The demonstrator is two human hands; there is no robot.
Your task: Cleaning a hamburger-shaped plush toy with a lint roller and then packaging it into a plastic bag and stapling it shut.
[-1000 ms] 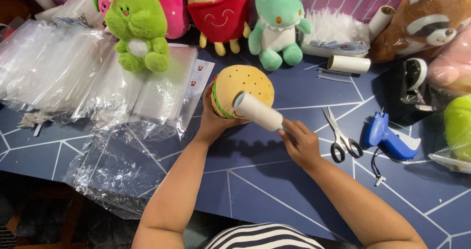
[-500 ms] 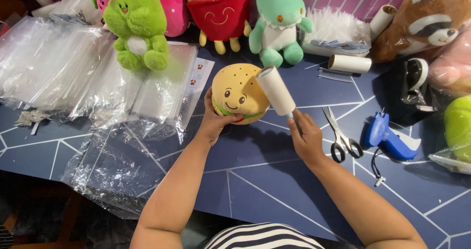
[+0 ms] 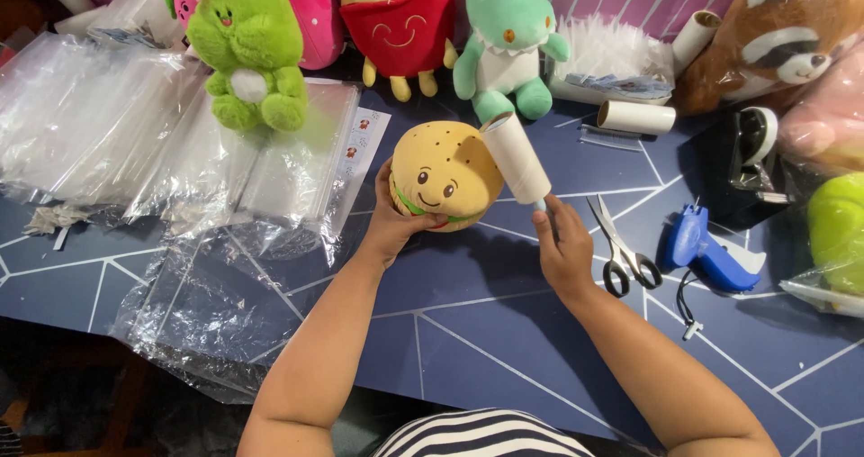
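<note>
Two hands, left fingers (image 3: pixel 396 207) gripping burger plush (image 3: pixel 445 174), right fingers (image 3: pixel 547 225) clamped on lint roller (image 3: pixel 516 157)

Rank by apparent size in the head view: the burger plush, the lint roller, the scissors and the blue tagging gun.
1. Burger plush, held by the left hand: clearly largest.
2. Lint roller, in the right hand.
3. Blue tagging gun and scissors: about alike, too close to rank. The held things sit nearer the camera, so sizes are apparent only.
</note>
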